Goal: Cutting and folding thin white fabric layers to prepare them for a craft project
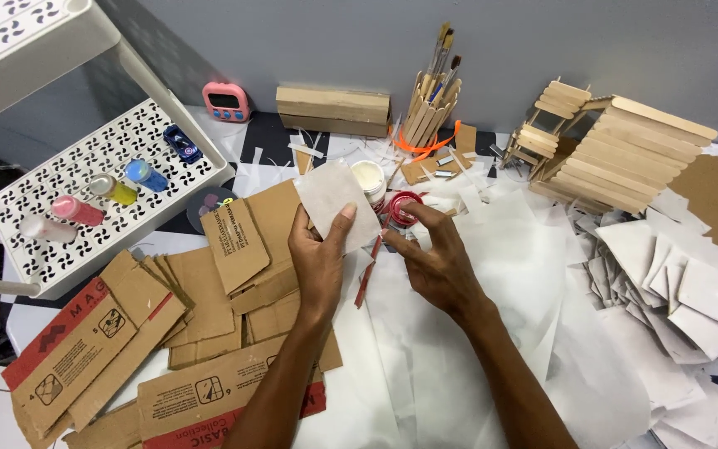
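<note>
White square (pixel 336 202) pinched by left hand (pixel 319 258); right hand (pixel 435 259), fingers loosely spread, near red lid (pixel 405 208) w/ cardboard (pixel 209 308) & paper (pixel 492 274) crowded around.

Plain grey wall (pixel 492 41) behind the work area. White perforated shelf rack (pixel 85 166) at left. Black-and-white checked surface (pixel 272 133) beneath, evenly lit.

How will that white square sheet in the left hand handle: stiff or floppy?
Probably fairly stiff: the white sheet stands flat above the left hand without drooping, pinched at its lower edge only. Likely light, since it looks thin. Its edges may crease if squeezed hard.
</note>
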